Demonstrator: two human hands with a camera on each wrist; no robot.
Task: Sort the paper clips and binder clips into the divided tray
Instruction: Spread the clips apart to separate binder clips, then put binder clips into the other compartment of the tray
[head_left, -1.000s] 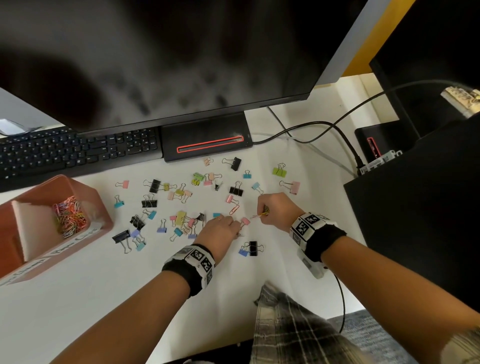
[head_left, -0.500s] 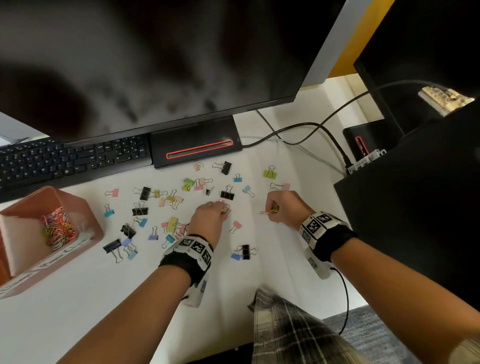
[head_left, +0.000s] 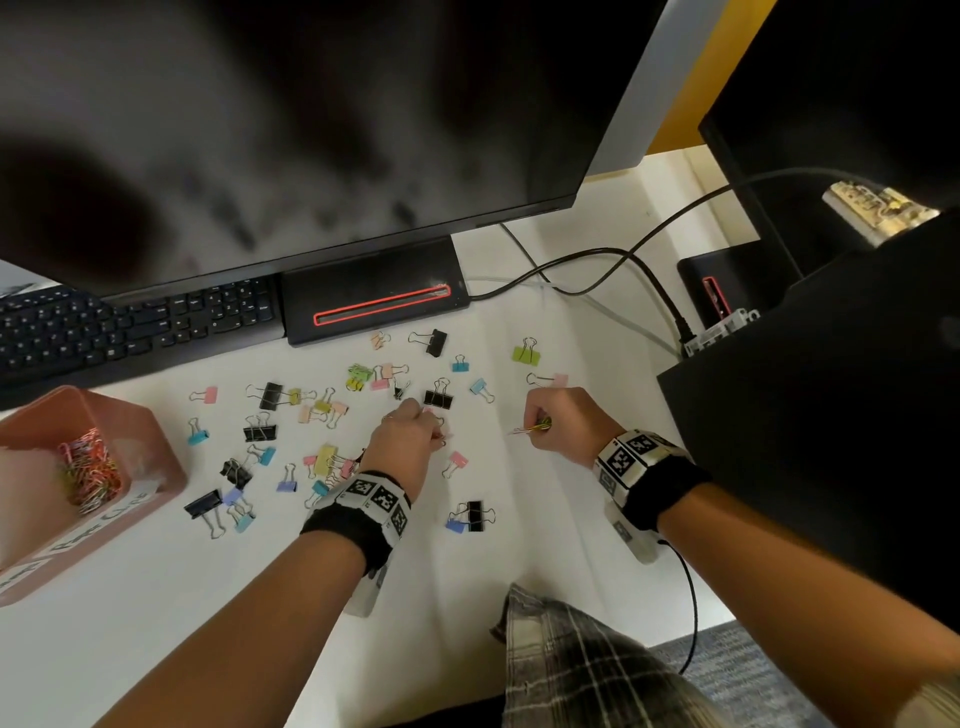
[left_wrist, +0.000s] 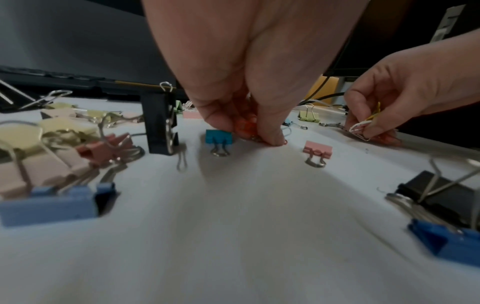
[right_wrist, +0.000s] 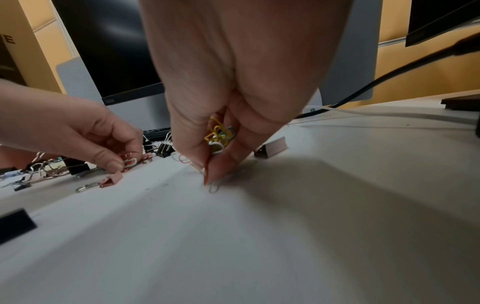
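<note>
Coloured and black binder clips (head_left: 439, 397) lie scattered over the white desk (head_left: 519, 493) below the monitor. My left hand (head_left: 410, 431) reaches down among them and pinches paper clips (left_wrist: 246, 125) against the desk, beside a teal binder clip (left_wrist: 218, 137). My right hand (head_left: 558, 426) sits to the right, its curled fingers holding a small bunch of coloured paper clips (right_wrist: 218, 135), with its fingertips touching the desk. The pink divided tray (head_left: 156, 447) stands at the far left with a heap of paper clips (head_left: 88, 473) in one compartment.
A black keyboard (head_left: 130, 327) and a monitor base (head_left: 374, 296) lie behind the clips. Cables (head_left: 597, 260) run across the back right. A black box (head_left: 831, 415) borders the desk on the right. A pink binder clip (left_wrist: 317, 150) lies between the hands.
My left hand has moved forward and slightly right into the clips. My right hand has shifted to the right, still holding its paper clips.
</note>
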